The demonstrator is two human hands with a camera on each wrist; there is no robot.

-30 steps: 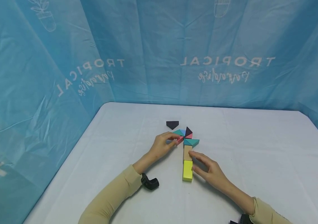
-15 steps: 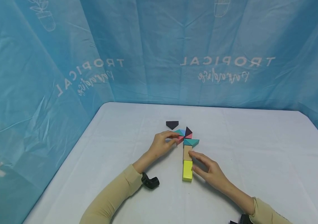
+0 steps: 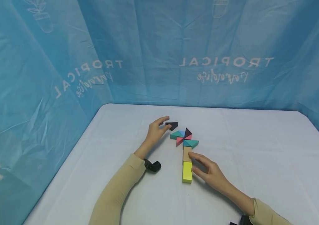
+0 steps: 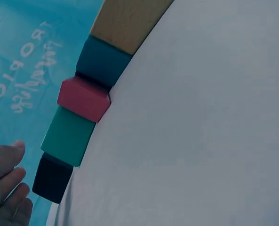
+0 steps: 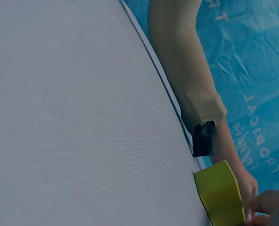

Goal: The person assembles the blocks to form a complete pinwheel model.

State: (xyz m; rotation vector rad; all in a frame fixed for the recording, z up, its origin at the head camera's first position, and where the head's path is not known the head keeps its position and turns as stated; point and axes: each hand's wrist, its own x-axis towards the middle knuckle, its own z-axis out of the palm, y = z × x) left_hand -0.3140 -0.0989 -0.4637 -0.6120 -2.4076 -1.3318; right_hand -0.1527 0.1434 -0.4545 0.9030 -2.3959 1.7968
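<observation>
My left hand (image 3: pixel 156 130) is at the dark five-sided block (image 3: pixel 173 125), thumb and index finger spread apart by its left side. In the left wrist view that dark block (image 4: pixel 53 179) shows beside the fingertips, not gripped. Just below it lies a pinwheel of triangular blocks: a green one (image 3: pixel 174 135), a dark one (image 3: pixel 187 132), a red one (image 3: pixel 179 141) and a teal pair (image 3: pixel 191 143). My right hand (image 3: pixel 214 173) rests against the column under them, index fingertip on the natural wood block (image 3: pixel 187 154) and thumb at the yellow block (image 3: pixel 187 172).
A white cloth (image 3: pixel 246 150) covers the table. Blue printed curtains (image 3: pixel 159 53) hang behind it and at the sides. Each wrist wears a black camera, the left one (image 3: pixel 153 166) sitting above the cloth.
My left hand has let go of the red triangle and moved up and away to the dark five-sided block. My right hand stays at the wood and yellow blocks.
</observation>
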